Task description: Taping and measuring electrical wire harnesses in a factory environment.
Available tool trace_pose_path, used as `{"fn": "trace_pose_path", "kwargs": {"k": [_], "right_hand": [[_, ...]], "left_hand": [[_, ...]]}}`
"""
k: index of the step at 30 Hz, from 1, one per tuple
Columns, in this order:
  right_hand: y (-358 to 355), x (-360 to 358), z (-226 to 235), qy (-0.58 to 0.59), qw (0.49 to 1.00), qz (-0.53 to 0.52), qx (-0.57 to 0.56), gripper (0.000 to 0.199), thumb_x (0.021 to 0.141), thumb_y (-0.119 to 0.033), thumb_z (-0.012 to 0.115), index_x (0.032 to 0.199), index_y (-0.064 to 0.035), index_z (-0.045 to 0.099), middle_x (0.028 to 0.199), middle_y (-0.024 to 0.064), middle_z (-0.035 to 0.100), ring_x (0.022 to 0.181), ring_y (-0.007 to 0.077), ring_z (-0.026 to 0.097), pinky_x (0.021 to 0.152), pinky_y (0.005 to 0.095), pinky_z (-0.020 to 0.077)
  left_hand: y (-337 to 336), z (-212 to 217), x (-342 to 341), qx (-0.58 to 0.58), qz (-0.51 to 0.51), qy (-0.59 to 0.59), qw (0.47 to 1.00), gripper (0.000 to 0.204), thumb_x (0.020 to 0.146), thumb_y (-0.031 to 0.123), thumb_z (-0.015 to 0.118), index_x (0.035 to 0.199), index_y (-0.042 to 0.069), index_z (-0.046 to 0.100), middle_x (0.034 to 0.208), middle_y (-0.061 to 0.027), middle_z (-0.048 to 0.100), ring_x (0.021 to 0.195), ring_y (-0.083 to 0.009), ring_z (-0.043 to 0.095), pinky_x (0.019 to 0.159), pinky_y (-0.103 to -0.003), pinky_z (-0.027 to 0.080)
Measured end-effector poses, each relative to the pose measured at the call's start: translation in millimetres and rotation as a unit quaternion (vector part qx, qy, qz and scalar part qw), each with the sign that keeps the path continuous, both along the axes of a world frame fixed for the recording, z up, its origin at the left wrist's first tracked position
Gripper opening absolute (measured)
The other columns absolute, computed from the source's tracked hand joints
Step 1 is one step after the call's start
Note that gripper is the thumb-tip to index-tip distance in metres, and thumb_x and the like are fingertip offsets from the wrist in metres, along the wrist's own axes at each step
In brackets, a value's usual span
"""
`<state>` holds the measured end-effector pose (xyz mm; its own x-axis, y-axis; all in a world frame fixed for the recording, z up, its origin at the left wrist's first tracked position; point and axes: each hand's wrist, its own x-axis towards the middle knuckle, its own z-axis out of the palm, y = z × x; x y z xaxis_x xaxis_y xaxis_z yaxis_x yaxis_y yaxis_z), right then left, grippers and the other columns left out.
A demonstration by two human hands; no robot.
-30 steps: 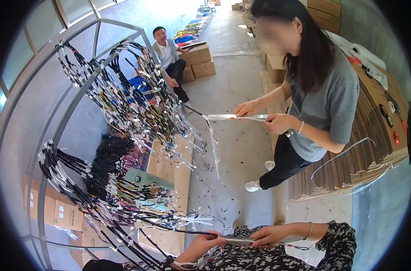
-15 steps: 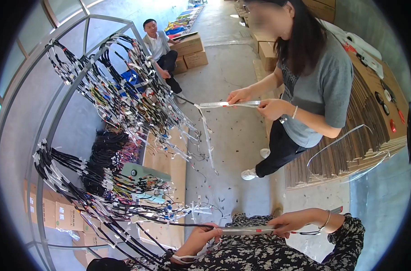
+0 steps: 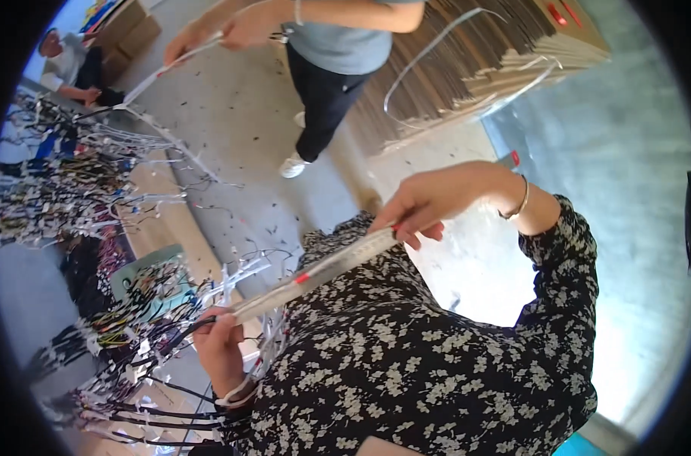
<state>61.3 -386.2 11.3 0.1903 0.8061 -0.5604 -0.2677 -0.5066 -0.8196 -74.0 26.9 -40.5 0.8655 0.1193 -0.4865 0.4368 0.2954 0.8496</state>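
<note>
Well, my left hand (image 3: 220,348) is closed round the lower end of a pale strip (image 3: 339,261), where a black cable (image 3: 187,333) runs in, and my right hand (image 3: 436,201) pinches it farther up. It slants across the front of my flowered top (image 3: 391,342). I judge the strip light, fairly stiff, perhaps slick, the cable bendier; two well-spaced holds, fingertips on its edges, suit it best.
</note>
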Motion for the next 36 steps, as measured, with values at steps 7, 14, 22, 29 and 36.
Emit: {"fn": "trace_pose_path", "kwargs": {"k": [7,14,22,29,36], "right_hand": [[-23.4,-35.2,12.9,0.002,0.991,-0.132,0.007,0.015,0.098,-0.008,0.057,0.11,-0.0041,0.051,0.078,0.0036,0.07,0.057,0.0069,0.063,0.05,0.0216,0.044],[-26.4,-50.6,18.2,-0.1,0.981,-0.164,0.008,0.009,0.096,-0.008,0.062,0.091,-0.0034,0.056,0.072,0.0021,0.064,0.062,0.0084,0.065,0.053,0.0234,0.0461],[-16.7,-54.6,32.2,-0.279,0.954,-0.06,0.094,0.007,0.089,-0.004,0.067,0.091,-0.0026,0.061,0.084,0.0068,0.062,0.076,0.0261,0.061,0.068,0.037,0.0483],[-15.9,-62.6,43.5,-0.322,0.94,-0.052,0.099,0.009,0.088,-0.005,0.066,0.088,-0.0015,0.057,0.085,0.0107,0.058,0.077,0.0301,0.06,0.068,0.0401,0.0479],[-16.8,-73.6,52.1,-0.331,0.94,-0.06,0.066,0.013,0.09,-0.01,0.062,0.087,-0.0013,0.054,0.083,0.0126,0.054,0.079,0.0333,0.058,0.07,0.0439,0.0469]], "left_hand": [[2.5,-15.6,-4.0,-0.057,0.03,0.014,0.998,0.015,0.085,0.007,0.068,0.097,0.0,0.063,0.073,-0.0016,0.059,0.057,-0.0073,0.048,0.049,-0.02,0.034],[10.6,-20.0,-11.7,-0.061,0.056,0.013,0.996,0.02,0.083,0.012,0.071,0.097,0.001,0.062,0.073,-0.0013,0.056,0.054,-0.0074,0.044,0.048,-0.02,0.032],[12.1,-6.9,-4.2,-0.029,0.081,-0.015,0.996,0.022,0.084,0.016,0.07,0.091,0.0,0.057,0.064,0.0034,0.046,0.052,-0.0051,0.037,0.049,-0.019,0.027],[21.1,-8.7,-5.8,-0.019,0.022,-0.047,0.998,0.021,0.089,0.022,0.064,0.086,0.003,0.054,0.057,0.0029,0.045,0.049,-0.0052,0.038,0.046,-0.022,0.026],[20.6,-2.8,-6.6,-0.038,0.009,-0.059,0.998,0.024,0.087,0.021,0.067,0.091,-0.002,0.058,0.057,0.0007,0.045,0.047,-0.006,0.037,0.046,-0.021,0.026]]}}
